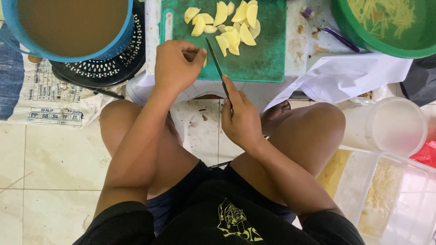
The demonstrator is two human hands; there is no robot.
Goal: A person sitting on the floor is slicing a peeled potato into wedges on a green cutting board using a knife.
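A green cutting board [263, 59] lies on a low white surface in front of my knees. Several pale yellow slices [234, 25] are piled at its far side. My left hand [175, 66] rests at the board's near left edge, fingers curled over a small pale piece that is mostly hidden. My right hand [240, 120] grips the handle of a dark knife [215, 61], with the forefinger laid along its back. The blade points away from me across the board, just right of my left hand.
A blue bucket of brown liquid [72, 25] sits on a black basket at the far left. A green bowl of thin yellow strips [386, 22] stands far right, a purple-handled tool [338, 38] beside it. Clear plastic containers [395, 186] stand by my right knee.
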